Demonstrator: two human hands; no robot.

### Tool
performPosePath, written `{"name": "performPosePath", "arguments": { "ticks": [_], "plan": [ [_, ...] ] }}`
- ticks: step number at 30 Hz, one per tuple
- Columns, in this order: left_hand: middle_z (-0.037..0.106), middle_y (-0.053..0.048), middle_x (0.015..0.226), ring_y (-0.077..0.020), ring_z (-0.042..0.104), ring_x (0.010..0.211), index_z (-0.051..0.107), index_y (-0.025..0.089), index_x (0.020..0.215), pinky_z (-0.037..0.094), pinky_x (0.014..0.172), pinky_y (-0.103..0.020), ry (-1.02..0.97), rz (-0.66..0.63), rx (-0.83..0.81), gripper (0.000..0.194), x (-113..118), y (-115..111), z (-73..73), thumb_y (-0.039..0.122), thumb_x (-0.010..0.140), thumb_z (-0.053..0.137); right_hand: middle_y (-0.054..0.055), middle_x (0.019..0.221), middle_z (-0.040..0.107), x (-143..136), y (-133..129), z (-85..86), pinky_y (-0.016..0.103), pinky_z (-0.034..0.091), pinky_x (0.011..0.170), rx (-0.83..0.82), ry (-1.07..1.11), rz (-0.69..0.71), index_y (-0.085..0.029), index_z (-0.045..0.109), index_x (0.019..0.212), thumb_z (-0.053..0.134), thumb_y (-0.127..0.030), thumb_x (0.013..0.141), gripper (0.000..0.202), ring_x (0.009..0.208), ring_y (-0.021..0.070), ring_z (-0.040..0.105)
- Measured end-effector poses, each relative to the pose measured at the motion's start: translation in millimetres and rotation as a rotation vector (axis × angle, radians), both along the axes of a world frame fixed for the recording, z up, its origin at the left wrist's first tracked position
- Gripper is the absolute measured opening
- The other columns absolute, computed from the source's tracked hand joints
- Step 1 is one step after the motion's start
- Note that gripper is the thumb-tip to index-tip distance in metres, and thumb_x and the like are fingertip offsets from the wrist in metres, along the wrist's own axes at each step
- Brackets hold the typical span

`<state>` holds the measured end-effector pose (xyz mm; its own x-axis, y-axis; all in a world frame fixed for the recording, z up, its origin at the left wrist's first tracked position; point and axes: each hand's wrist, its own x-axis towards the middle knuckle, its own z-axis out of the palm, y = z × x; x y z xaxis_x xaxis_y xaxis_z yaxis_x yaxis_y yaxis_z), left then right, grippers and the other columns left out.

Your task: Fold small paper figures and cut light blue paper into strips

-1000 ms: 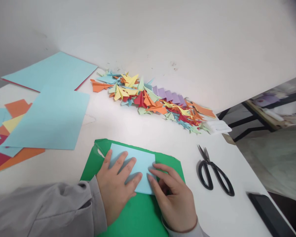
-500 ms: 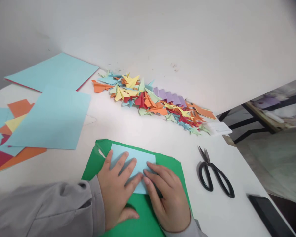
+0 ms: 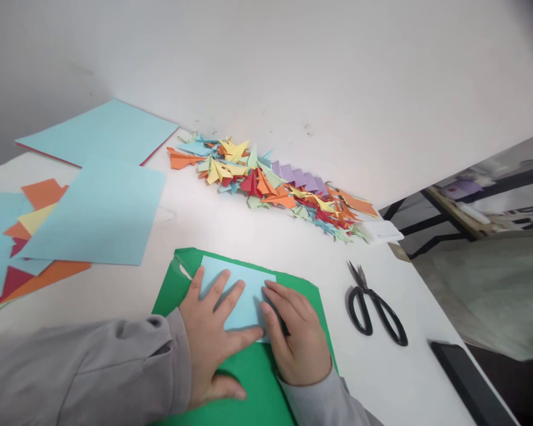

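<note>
White desk (image 3: 257, 231), green sheet (image 3: 253, 378) laid flat at near edge, small light-blue paper (image 3: 240, 290) on top of it. Paper judged thin, very light, limp; creases easily, slides on the smooth green sheet unless pinned. Best held by flat pressure near the edge being worked, fingertips along the fold line.

Left hand (image 3: 211, 331) spread flat, fingers apart, pressing paper's near-left part. Right hand (image 3: 295, 337) flat too, fingertips on paper's right edge, touching the left index finger. Neither grip closed; both pressing down, nothing pinched. Paper lies under both sets of fingers, far half uncovered.

Black scissors (image 3: 375, 307) right of green sheet, apart.
</note>
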<state>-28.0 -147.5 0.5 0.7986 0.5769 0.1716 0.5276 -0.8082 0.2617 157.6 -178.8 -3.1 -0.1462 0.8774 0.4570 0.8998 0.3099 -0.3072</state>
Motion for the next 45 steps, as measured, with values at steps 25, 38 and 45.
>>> {"name": "performPosePath", "arguments": {
  "ticks": [25,38,45],
  "plan": [
    [0.03,-0.009,0.14,-0.0412,0.018,0.126,0.044,0.037,0.121,0.005,0.092,-0.068,0.001,-0.022,-0.006,0.068,0,0,-5.8,0.068,0.061,0.05,0.017,0.108,0.056,3,0,-12.4,0.042,0.041,0.074,-0.039,-0.291,-0.141,-0.01,0.05,0.11,0.041,-0.037,0.084,0.038,0.096,0.0284,0.048],
    [0.02,-0.008,0.144,-0.0439,0.01,0.128,0.037,0.04,0.126,-0.002,0.091,-0.069,0.014,-0.047,-0.121,0.083,-6,0,2.0,0.078,0.052,0.043,0.015,0.112,0.056,-2,-1,-21.6,0.04,0.04,0.078,-0.02,-0.376,-0.257,-0.01,0.051,0.11,0.028,-0.042,0.088,0.045,0.099,0.0282,0.048],
    [0.024,-0.008,0.143,-0.0438,0.012,0.127,0.045,0.037,0.121,-0.003,0.092,-0.068,0.019,-0.056,-0.124,0.078,-6,1,6.1,0.077,0.054,0.043,0.014,0.117,0.054,-1,-4,-20.9,0.041,0.039,0.082,-0.082,-0.312,-0.242,-0.012,0.049,0.114,0.028,-0.047,0.086,0.049,0.105,0.0274,0.046]
  ]
}}
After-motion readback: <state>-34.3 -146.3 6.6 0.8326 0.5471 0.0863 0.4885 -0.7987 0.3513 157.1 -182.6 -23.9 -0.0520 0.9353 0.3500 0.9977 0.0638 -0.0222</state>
